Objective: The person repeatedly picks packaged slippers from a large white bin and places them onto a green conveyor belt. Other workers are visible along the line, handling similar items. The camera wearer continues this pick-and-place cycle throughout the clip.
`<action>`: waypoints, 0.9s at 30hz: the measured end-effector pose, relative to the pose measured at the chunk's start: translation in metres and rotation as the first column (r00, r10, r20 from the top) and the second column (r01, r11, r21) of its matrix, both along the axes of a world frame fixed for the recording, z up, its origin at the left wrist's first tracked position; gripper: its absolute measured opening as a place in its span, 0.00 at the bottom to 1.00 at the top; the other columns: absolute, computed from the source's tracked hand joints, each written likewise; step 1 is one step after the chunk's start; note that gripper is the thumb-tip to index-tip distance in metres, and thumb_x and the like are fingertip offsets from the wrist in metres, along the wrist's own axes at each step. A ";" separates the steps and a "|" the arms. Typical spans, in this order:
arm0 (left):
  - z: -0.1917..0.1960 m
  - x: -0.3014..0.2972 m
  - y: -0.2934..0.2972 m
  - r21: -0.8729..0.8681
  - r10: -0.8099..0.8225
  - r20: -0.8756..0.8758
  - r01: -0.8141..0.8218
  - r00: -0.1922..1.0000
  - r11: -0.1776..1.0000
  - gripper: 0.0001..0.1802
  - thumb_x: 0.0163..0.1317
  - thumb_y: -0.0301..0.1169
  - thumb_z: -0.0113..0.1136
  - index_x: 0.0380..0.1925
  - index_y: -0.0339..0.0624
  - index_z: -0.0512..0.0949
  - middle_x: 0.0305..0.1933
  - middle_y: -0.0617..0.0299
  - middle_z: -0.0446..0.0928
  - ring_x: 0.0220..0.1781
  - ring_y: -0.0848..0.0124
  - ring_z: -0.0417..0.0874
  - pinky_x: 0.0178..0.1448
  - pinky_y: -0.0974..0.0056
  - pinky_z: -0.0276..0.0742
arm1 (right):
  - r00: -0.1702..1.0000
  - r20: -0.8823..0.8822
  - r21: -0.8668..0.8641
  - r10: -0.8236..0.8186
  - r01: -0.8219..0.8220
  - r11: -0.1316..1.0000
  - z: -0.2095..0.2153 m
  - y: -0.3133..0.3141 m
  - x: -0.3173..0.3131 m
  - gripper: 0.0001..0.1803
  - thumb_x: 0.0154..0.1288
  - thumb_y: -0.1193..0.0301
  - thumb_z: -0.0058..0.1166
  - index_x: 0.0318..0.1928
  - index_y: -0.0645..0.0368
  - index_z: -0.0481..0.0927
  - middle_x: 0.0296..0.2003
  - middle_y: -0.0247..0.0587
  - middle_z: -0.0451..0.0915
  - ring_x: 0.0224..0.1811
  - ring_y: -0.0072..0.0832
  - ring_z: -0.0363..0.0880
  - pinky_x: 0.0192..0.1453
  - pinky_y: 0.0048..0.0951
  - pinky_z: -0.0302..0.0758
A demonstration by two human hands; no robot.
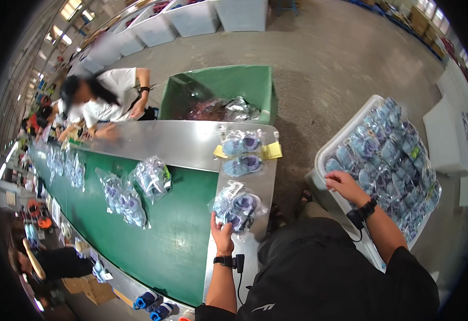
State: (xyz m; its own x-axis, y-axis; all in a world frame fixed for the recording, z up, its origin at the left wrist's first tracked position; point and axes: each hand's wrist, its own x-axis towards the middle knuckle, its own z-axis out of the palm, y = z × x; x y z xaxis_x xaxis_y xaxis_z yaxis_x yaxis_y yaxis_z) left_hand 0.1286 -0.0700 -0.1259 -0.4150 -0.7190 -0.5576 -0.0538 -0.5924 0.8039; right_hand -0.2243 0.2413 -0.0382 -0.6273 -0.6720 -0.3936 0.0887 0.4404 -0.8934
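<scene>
A pair of pale blue and purple shoes in a clear plastic bag (239, 207) lies on the metal edge of the table, in front of me to the left. My left hand (222, 235) grips the bag's near left side between thumb and fingers. Over the near rim of a large white bin (319, 160) to my right, my right hand (346, 187) hovers with loosely bent fingers apart, nothing seen in it. Many bagged shoes (389, 155) of the same kind fill that bin. Farther along the metal edge sits another shoe pair (243, 155) with yellow paper (272, 150) beneath.
A green conveyor belt (175, 241) carries more bagged shoes (121, 198). Beyond the metal ledge stands a green bin (218, 80) with plastic wrapping inside. A person in white (108, 101) works at the far left; another in black (57, 262) stands across the belt.
</scene>
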 end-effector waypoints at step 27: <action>0.067 -0.184 0.091 0.179 -0.453 0.114 0.430 0.884 0.885 0.31 0.71 0.44 0.53 0.68 0.38 0.66 0.62 0.50 0.74 0.58 0.57 0.79 0.61 0.53 0.75 | 0.863 0.320 -0.118 -0.391 0.445 0.887 -0.047 0.142 -0.161 0.19 0.69 0.57 0.59 0.35 0.64 0.85 0.24 0.28 0.77 0.22 0.17 0.70 0.22 0.27 0.64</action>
